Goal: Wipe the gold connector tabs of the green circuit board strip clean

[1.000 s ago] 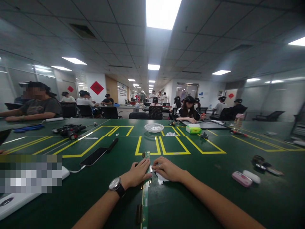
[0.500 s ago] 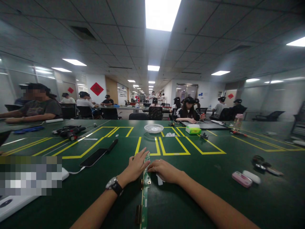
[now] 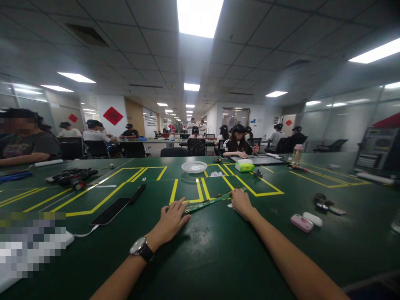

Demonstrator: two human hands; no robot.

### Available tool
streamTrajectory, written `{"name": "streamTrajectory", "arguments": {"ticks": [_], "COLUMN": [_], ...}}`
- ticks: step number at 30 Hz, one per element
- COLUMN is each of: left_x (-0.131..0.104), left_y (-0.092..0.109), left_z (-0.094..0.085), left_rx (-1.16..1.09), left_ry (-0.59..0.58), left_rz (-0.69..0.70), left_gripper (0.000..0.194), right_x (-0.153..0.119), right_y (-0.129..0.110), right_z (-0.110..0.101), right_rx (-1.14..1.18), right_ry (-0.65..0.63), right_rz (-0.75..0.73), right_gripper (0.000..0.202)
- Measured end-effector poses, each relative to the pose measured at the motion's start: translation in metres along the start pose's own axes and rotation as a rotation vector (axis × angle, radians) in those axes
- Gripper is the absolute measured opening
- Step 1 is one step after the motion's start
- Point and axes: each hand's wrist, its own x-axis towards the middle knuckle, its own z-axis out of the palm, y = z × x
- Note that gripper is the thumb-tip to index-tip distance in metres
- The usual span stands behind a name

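Circuit strip (image 3: 209, 203) near yellow tape (image 3: 269, 194), white basket (image 3: 194, 171) beyond, phone (image 3: 110, 211) off left.

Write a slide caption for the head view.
The right hand holds a narrow green circuit board near one end, the left hand by its other end, at a dark green table.

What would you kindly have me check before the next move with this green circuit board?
1. Circuit board visible between the hands: ok, it slants across, mostly uncovered.
2. Right hand at the board: ok, its fingers are over the farther part; firmness of grip, cannot tell.
3. Left hand gripping the nearer end: cannot tell; its fingers are spread beside it.
4. White slip clear of the right hand: not ok, it pokes out beneath it.
5. Smartphone clear of the board: ok, apart on the left.
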Motion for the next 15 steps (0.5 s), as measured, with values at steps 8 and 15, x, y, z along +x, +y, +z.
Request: {"name": "streamTrajectory", "arguments": {"ticks": [8, 15], "left_x": [-0.0037, -0.0045], "left_y": [0.0008, 0.0058], "left_z": [0.0013, -0.0041], "left_rx": [-0.005, 0.001], "left_ry": [-0.042, -0.081], "left_rz": [0.040, 0.055], "left_gripper": [0.049, 0.051], "right_x": [-0.0011, -0.0018], "right_y": [-0.0013, 0.0004], "right_z": [0.0077, 0.0077], "right_rx": [0.018, 0.042], "right_ry": [-0.012, -0.073], "right_rz": [0.014, -0.063], "right_gripper": [0.034, 0.045]}}
